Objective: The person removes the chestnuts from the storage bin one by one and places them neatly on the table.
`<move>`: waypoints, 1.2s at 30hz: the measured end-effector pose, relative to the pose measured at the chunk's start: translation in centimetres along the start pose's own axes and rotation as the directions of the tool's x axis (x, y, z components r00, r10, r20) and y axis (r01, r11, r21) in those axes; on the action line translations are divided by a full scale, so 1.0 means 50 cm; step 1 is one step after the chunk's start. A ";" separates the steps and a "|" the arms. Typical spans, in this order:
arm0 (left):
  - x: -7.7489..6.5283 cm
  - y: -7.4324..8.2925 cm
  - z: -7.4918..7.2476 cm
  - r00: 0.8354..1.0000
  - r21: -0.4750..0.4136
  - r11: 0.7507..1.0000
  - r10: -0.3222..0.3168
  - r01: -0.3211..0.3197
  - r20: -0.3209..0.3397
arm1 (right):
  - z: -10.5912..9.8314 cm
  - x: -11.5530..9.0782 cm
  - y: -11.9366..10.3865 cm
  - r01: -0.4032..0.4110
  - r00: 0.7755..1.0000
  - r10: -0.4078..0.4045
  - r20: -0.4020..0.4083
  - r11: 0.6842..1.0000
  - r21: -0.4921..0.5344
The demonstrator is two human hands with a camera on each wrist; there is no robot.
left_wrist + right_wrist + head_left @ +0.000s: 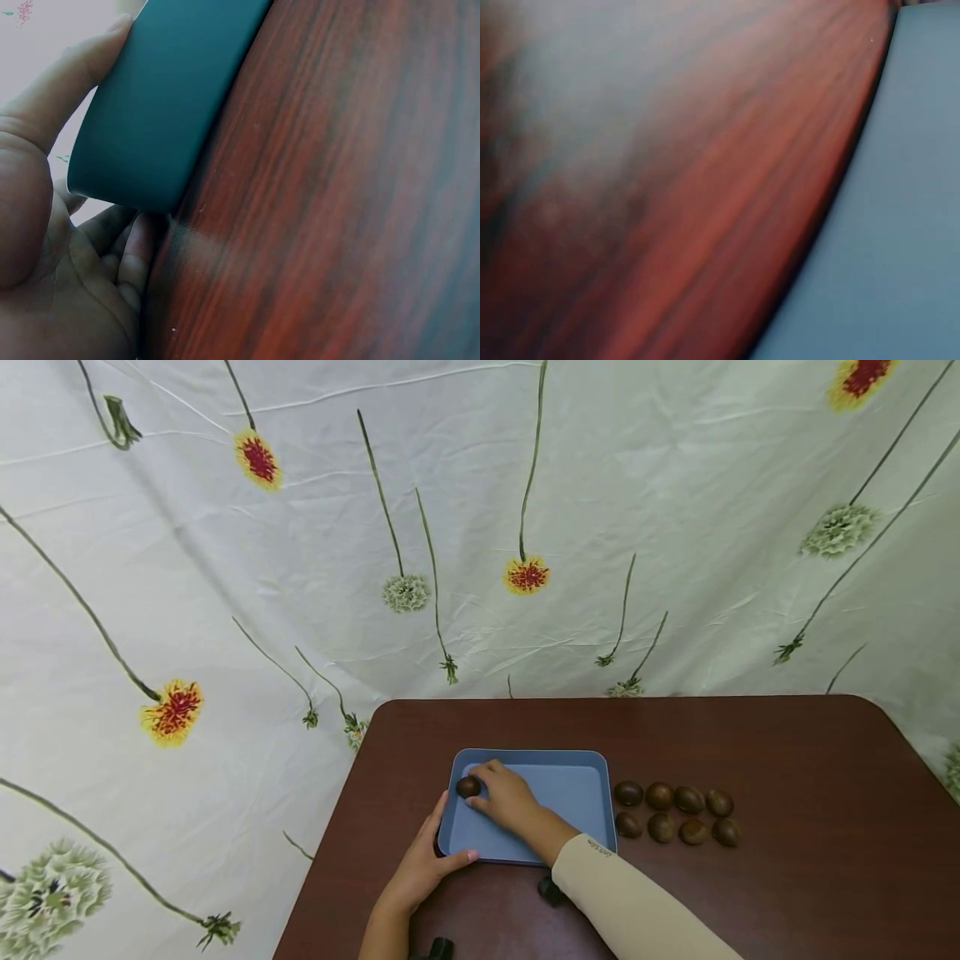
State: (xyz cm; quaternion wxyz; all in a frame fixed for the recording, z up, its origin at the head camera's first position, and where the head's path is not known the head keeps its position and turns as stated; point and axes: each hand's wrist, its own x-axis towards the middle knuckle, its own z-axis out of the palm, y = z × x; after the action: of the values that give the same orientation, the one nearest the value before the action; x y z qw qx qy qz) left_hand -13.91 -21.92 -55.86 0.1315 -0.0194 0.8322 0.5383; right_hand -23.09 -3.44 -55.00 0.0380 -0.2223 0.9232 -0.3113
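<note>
A shallow blue tray [547,810] lies on the table. My left hand [416,868] grips its front left corner, fingers along the left side and thumb against the front wall. The left wrist view shows that hand [67,255] close up, around the tray's dark-looking wall [165,97]. Inside the tray at the left, my right hand [510,797] pinches a dark brown, egg-shaped thing [468,787] between thumb and fingers. Only the tray wall [885,210] and table appear in the right wrist view; the right hand is out of it.
Right of the tray, several similar brown egg-shaped things [693,832] lie in two rows on the dark wooden table [810,760]. A white flowered cloth [465,510] hangs behind the table's far edge and covers the left side.
</note>
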 end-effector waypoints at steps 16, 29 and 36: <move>0.000 0.001 -0.001 1.000 0.008 1.000 0.007 -0.007 0.001 | -0.018 -0.005 0.008 0.025 0.999 -0.028 0.047 0.998 0.059; -0.002 0.003 0.000 1.000 0.027 1.000 -0.014 0.014 0.002 | -0.050 -0.015 0.030 -0.015 0.998 0.002 0.060 0.976 0.218; -0.004 0.006 0.000 1.000 0.020 1.000 -0.015 0.015 -0.001 | -0.066 -0.042 0.042 -0.018 0.999 0.009 0.032 0.948 0.316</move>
State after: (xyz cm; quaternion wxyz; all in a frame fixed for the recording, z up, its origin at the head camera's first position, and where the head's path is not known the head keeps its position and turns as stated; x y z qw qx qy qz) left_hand -13.77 -21.82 -55.53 0.1354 -0.0245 0.8374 0.5291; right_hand -22.72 0.82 -53.74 0.0891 -0.2116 0.8621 -0.4517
